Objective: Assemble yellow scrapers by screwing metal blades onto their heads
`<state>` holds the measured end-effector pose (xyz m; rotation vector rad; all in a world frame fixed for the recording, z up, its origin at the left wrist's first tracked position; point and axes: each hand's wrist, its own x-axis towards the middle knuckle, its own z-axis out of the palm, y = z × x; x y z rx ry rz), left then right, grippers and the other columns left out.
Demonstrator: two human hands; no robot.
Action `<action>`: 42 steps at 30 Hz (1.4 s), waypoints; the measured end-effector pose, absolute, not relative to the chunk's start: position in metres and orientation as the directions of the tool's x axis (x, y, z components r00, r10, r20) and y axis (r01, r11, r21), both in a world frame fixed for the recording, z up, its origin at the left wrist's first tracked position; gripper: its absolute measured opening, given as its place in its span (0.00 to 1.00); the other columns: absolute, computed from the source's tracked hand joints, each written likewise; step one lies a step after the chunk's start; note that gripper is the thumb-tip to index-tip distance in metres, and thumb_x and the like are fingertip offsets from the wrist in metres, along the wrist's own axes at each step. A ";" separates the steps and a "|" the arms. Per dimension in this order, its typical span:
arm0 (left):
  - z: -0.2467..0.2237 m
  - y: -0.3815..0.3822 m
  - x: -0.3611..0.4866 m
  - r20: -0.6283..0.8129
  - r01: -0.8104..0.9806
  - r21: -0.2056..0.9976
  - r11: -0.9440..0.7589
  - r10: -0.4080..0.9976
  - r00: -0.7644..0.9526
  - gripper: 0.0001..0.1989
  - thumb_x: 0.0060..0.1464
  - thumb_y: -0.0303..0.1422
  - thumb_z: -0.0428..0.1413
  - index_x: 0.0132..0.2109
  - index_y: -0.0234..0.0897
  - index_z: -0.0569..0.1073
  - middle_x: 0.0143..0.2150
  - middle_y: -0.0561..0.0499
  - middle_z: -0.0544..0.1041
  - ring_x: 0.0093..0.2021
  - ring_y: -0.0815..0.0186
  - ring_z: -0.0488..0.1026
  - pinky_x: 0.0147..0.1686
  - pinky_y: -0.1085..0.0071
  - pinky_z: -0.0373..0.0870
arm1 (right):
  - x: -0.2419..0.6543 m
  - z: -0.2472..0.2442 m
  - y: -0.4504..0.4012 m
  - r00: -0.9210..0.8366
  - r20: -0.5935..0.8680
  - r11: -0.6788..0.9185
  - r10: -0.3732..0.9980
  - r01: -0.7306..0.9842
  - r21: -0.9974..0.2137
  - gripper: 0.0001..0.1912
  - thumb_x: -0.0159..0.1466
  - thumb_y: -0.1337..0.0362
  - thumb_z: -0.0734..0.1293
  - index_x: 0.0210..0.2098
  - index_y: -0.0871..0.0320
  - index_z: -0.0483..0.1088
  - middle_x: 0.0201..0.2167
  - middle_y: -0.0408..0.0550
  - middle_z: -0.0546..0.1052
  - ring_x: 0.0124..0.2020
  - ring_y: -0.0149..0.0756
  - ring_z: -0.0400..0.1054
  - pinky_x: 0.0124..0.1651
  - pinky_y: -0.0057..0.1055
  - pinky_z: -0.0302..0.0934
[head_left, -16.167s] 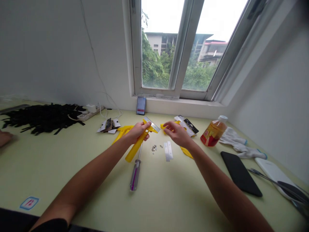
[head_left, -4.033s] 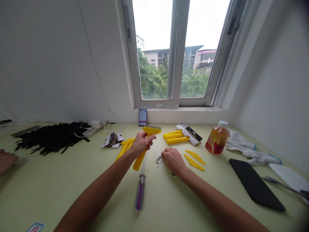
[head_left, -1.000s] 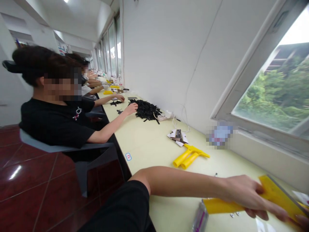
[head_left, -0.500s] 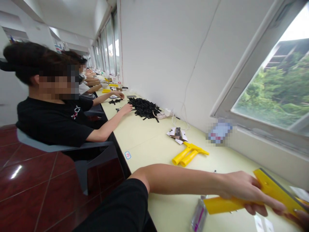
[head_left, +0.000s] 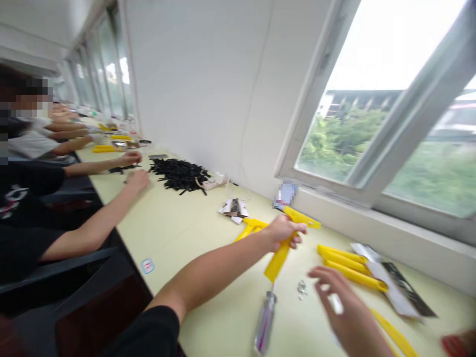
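Observation:
My left hand point(head_left: 283, 232) is closed around a yellow scraper point(head_left: 276, 264), a wide head on a tubular handle, held over the table. Behind that forearm lie other yellow scrapers point(head_left: 253, 226), partly hidden. My right hand point(head_left: 340, 307) is open and slightly blurred, fingers apart, beside a small heap of metal screws point(head_left: 302, 289). Something white shows in the gap between its fingers; I cannot tell what. A screwdriver point(head_left: 265, 322) with a clear handle and purple stripe lies below the scraper. Yellow handles point(head_left: 351, 267) lie beyond my right hand, and a yellow strip-like piece point(head_left: 394, 333) near its wrist.
A pile of black strips point(head_left: 180, 173) lies farther left, near a co-worker's hands point(head_left: 137, 179). White and black cards point(head_left: 234, 209) and a power strip point(head_left: 215, 182) sit by the wall. Packaging point(head_left: 405, 287) lies at right under the window; a reddish object point(head_left: 459, 343) is at the corner.
My view has turned right. The left hand has carried the scraper away from the right side, toward the other scrapers. My right hand has come into clear view, open.

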<state>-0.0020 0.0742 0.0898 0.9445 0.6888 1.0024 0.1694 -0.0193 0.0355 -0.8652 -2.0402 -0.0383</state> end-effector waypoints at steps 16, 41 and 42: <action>0.100 0.092 -0.024 0.072 -0.402 0.912 0.083 0.932 0.354 0.11 0.49 0.31 0.61 0.32 0.33 0.65 0.24 0.58 0.62 0.17 0.79 0.57 0.16 0.80 0.52 | 0.127 0.017 -0.048 -0.769 0.344 0.821 0.539 0.571 -0.010 0.17 0.58 0.78 0.61 0.44 0.55 0.63 0.47 0.49 0.73 0.37 0.36 0.71 0.37 0.32 0.69; 0.092 0.072 -0.003 0.089 -0.301 0.951 0.072 0.869 0.488 0.13 0.48 0.34 0.63 0.32 0.34 0.65 0.23 0.59 0.60 0.18 0.79 0.56 0.14 0.80 0.50 | 0.207 0.128 -0.073 0.009 0.926 0.864 0.378 0.356 -0.356 0.19 0.60 0.75 0.67 0.48 0.53 0.62 0.45 0.49 0.77 0.31 0.38 0.76 0.36 0.42 0.74; 0.091 0.072 -0.003 0.084 -0.298 0.952 0.073 0.871 0.484 0.14 0.48 0.35 0.63 0.32 0.34 0.65 0.23 0.59 0.60 0.18 0.79 0.56 0.14 0.80 0.50 | 0.206 0.128 -0.074 0.009 0.925 0.863 0.380 0.355 -0.358 0.19 0.60 0.75 0.67 0.48 0.53 0.62 0.45 0.49 0.76 0.31 0.37 0.76 0.36 0.41 0.74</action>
